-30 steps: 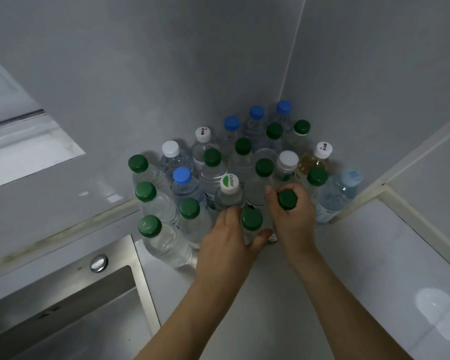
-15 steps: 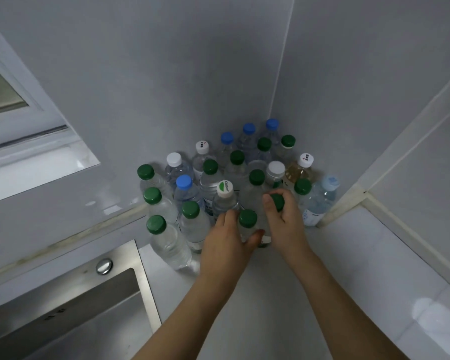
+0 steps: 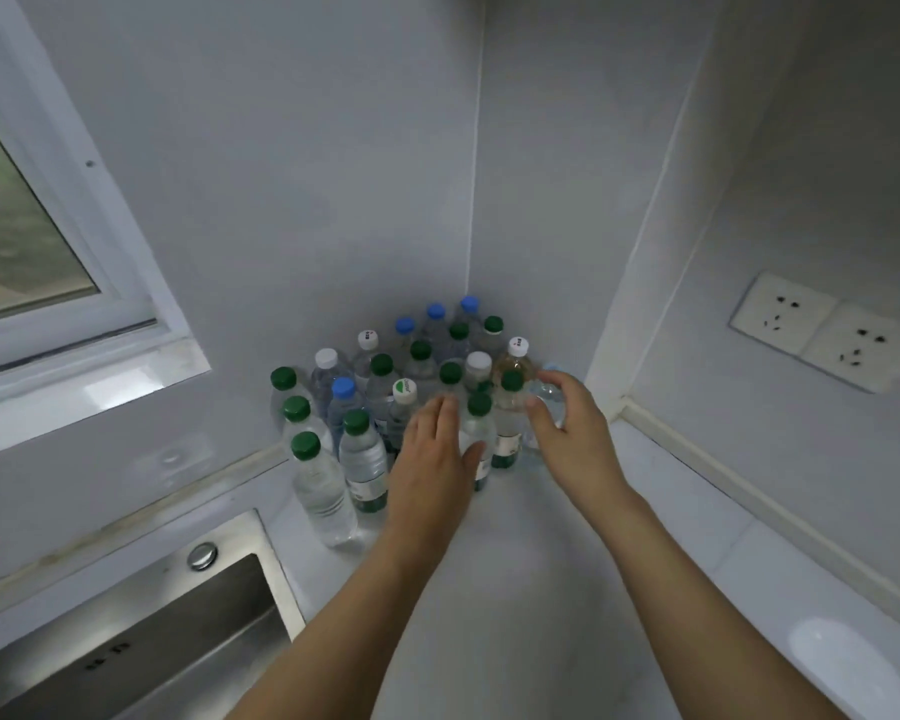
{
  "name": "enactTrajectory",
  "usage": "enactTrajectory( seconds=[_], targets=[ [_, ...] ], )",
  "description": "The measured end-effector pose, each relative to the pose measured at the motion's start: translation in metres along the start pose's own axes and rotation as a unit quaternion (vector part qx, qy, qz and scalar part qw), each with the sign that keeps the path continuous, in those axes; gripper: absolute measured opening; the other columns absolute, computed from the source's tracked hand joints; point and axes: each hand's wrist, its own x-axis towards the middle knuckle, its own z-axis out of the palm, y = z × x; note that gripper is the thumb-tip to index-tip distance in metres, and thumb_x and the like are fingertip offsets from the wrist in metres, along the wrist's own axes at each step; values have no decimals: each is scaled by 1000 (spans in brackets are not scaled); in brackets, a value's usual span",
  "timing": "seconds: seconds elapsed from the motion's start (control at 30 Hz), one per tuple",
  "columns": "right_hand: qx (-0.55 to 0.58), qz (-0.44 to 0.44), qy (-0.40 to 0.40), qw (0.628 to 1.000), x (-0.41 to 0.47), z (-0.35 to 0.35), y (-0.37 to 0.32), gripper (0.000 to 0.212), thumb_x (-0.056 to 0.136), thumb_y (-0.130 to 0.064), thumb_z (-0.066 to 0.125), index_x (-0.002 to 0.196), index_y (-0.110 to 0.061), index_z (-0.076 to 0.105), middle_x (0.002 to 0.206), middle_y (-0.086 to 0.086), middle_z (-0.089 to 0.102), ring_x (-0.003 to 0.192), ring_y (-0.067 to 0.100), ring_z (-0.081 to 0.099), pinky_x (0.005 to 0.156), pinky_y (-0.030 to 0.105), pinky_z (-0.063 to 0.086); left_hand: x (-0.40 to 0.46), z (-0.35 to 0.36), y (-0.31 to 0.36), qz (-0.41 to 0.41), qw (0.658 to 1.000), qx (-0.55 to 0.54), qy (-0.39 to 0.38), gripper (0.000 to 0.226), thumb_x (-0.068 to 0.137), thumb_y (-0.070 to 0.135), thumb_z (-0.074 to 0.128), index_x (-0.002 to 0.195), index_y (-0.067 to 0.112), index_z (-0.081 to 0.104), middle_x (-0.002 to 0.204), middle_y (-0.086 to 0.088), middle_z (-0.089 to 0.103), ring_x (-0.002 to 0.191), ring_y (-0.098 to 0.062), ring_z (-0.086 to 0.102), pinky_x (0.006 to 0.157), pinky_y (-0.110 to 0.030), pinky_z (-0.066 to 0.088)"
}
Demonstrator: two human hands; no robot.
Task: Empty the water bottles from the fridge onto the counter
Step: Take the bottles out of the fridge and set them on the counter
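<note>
Several water bottles with green, blue and white caps stand packed in the corner of the white counter (image 3: 515, 589). My left hand (image 3: 430, 459) lies flat with straight fingers against the front of the cluster, its thumb touching a green-capped bottle (image 3: 476, 433). Right of that bottle stands another green-capped bottle (image 3: 507, 423). My right hand (image 3: 567, 423) hovers at the cluster's right side with loosely spread, curved fingers, holding nothing, beside a clear bottle with a pale blue cap (image 3: 544, 392). No fridge is in view.
A steel sink (image 3: 152, 631) with a round button (image 3: 202, 556) sits at the lower left, close to the nearest green-capped bottle (image 3: 323, 491). A window (image 3: 27, 252) is on the left wall and wall sockets (image 3: 822, 335) on the right. Walls close the corner.
My right hand has let go of the green-capped bottle it gripped and moved right. My left hand has flattened against the bottles. The camera has tilted up and back.
</note>
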Motion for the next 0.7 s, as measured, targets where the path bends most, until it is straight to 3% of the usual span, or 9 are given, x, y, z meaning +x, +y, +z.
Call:
enactTrajectory(
  seconds=[0.13, 0.27, 0.47, 0.7],
  targets=[
    [-28, 11, 43, 999, -33, -48, 2, 38, 99, -27, 51, 136, -18, 47, 137, -7, 47, 121, 1, 40, 97, 14, 28, -8, -7, 31, 69, 998, 6, 6, 59, 95, 33, 59, 145, 8, 40, 147, -13, 45, 136, -31, 42, 107, -45, 44],
    [-41, 39, 96, 994, -69, -98, 9, 39, 98, -27, 51, 136, -20, 46, 140, -7, 45, 128, 6, 40, 101, 21, 33, -20, -1, 77, 134, 991, -10, -8, 54, 95, 24, 60, 142, 3, 43, 145, -18, 46, 133, -36, 44, 108, -45, 42],
    [-74, 104, 180, 975, -139, -185, 31, 40, 99, -26, 49, 138, -20, 43, 141, -9, 42, 121, 12, 47, 87, 17, 32, -50, 29, 166, 236, 967, -4, -95, 57, 102, 31, 46, 151, 8, 29, 156, -11, 32, 145, -29, 26, 119, -42, 25],
    [-112, 163, 272, 942, -217, -265, 50, 42, 98, -25, 50, 139, -17, 43, 143, -5, 44, 127, 13, 45, 92, 19, 35, -99, 63, 256, 322, 933, -37, -156, 56, 102, 32, 45, 153, 15, 27, 159, -3, 27, 147, -21, 22, 120, -35, 22]
  ],
)
